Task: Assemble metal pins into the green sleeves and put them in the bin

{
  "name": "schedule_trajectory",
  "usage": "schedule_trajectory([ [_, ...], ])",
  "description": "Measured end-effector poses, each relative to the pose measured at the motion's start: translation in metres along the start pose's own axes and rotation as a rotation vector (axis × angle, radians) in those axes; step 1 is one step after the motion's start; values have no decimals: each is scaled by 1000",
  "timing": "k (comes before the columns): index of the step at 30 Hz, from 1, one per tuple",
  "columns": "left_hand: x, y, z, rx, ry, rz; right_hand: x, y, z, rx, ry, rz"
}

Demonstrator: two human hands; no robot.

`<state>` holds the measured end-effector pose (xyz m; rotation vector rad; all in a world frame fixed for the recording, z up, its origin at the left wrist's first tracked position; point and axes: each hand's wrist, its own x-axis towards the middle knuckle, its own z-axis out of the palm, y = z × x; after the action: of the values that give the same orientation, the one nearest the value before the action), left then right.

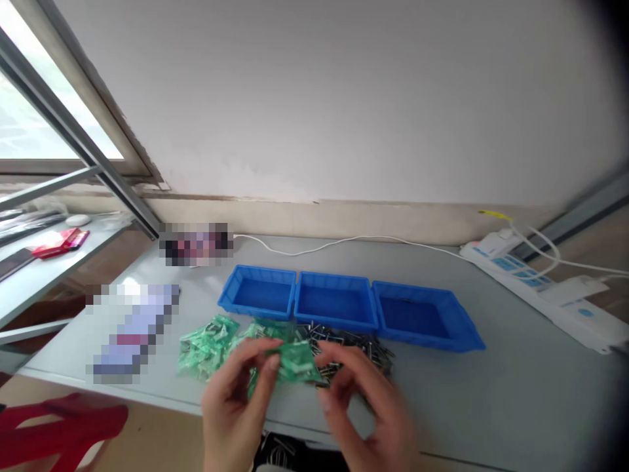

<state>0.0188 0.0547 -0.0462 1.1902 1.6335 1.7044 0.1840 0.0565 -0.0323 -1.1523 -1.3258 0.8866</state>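
Nearest the camera were the person's two hands, the left hand (236,396) and the right hand (376,400), raised over the front of the table (521,400). Between them was a small green plastic bag (299,362) with pale, hard-looking pieces inside. The left hand had its thumb and forefinger pinched together on the bag's left end. The right hand's thumb and forefinger stood apart by the other end; whether a fingertip touched the film, I could not tell.

The bag looked light, with thin, limp film that would fold and slide rather than hold a shape, its contents likely stiff and apt to shift to the low side. A corner or flat edge seemed the best place to grip, with the pads pressed firmly, since the film was probably slippery and sharp ends might poke through it.

Behind and to the left lay more green bags (204,346), and loose metal pieces (366,347) were heaped beyond the right hand. Three blue trays (337,319) stood in a row behind them.
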Motion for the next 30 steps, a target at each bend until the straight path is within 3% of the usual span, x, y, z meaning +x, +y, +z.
schedule_trajectory([
  [2, -4, 7, 13, -69, -76, -61, -1, 1, 7, 0, -48, 46],
  [5, -5, 13, 25, -178, -178, -182, -2, 6, 6, 87, 4, 219],
  [8, -3, 13, 30, -205, -326, -312, -3, 7, 1, 186, 76, 370],
  [11, -2, 11, 33, -166, -405, -336, -1, 7, -5, 218, 68, 418],
  [18, -3, 4, 40, -92, -352, -237, 4, 14, -11, 128, 122, 347],
  [23, -5, 4, 38, -188, -326, -302, 5, 19, -13, 42, 152, 311],
  [30, -4, 10, 33, -228, -355, -303, 2, 24, -16, 157, 138, 206],
])
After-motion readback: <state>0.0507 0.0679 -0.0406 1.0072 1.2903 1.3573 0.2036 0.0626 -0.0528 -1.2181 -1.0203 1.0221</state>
